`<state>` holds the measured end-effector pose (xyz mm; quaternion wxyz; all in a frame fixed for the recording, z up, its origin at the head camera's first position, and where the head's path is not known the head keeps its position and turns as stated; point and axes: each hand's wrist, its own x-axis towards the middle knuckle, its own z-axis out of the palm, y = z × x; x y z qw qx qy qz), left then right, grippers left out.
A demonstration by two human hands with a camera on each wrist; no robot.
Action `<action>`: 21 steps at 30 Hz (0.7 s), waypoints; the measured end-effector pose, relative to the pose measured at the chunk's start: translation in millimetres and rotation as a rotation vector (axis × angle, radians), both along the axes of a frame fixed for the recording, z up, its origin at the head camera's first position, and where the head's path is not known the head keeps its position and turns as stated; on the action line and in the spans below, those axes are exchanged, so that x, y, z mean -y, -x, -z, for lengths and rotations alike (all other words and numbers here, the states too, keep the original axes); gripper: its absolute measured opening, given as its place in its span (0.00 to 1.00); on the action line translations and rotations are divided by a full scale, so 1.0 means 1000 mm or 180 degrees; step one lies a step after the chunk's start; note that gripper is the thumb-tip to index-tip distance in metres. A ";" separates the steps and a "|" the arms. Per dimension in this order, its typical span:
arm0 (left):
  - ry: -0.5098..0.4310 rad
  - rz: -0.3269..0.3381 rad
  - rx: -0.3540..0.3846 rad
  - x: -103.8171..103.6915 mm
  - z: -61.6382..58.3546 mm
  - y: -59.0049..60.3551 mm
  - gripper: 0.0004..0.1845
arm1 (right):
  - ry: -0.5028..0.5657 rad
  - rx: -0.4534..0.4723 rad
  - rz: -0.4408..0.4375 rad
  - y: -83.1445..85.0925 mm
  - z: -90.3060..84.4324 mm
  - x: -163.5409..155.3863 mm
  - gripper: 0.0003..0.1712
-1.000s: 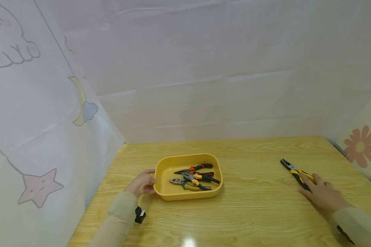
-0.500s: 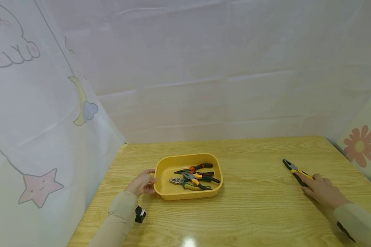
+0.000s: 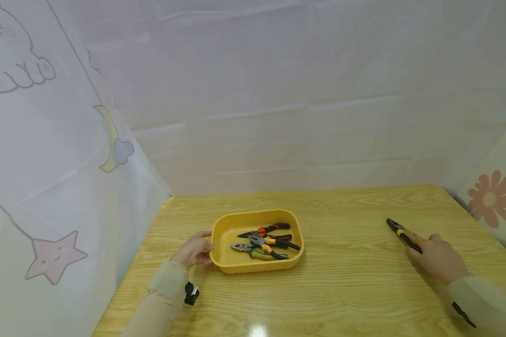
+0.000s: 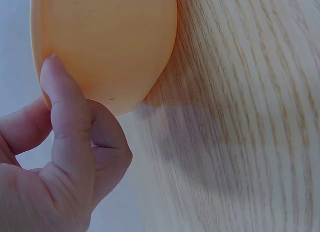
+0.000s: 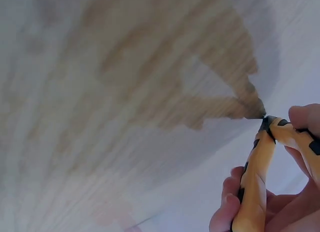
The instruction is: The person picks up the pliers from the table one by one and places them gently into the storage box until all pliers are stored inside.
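My left hand [image 3: 195,249] pinches the left rim of a yellow plastic tray [image 3: 257,267], thumb over the edge and fingers curled outside it. In the left wrist view the thumb [image 4: 67,107] presses the tray wall [image 4: 120,42]. Inside the tray lie several pliers, including an orange-and-black pair [image 3: 275,228] and one with green-yellow handles [image 3: 262,255]. At the right, my right hand [image 3: 440,258] grips combination pliers [image 3: 396,228] by their yellow-and-black handles. The right wrist view shows those handles [image 5: 255,182] spread apart between thumb and fingers; their shadow falls on the table.
The wooden table [image 3: 341,290] reaches back to a pale hanging sheet [image 3: 278,117]. Printed sheets also stand at the left and right sides. A small black wrist device [image 3: 191,293] sits by the left sleeve.
My right hand has closed around the handles of the pliers, which have turned and shifted slightly right. My left hand and the tray have stayed in place.
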<state>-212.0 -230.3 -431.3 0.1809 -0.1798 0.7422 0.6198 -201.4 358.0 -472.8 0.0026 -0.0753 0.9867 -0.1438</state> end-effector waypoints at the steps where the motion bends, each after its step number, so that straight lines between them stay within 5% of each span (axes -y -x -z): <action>1: 0.0005 0.0001 0.0007 0.000 0.000 0.000 0.26 | -0.0004 -0.0018 0.0010 -0.001 0.000 0.001 0.31; 11: 0.0026 0.0015 0.0009 0.001 0.000 -0.002 0.26 | -0.0103 -0.0666 0.0006 -0.012 -0.002 0.016 0.29; 21: 0.0023 -0.0003 0.0029 0.000 -0.001 0.000 0.26 | -0.0282 -0.0934 -0.0019 -0.020 -0.020 0.039 0.29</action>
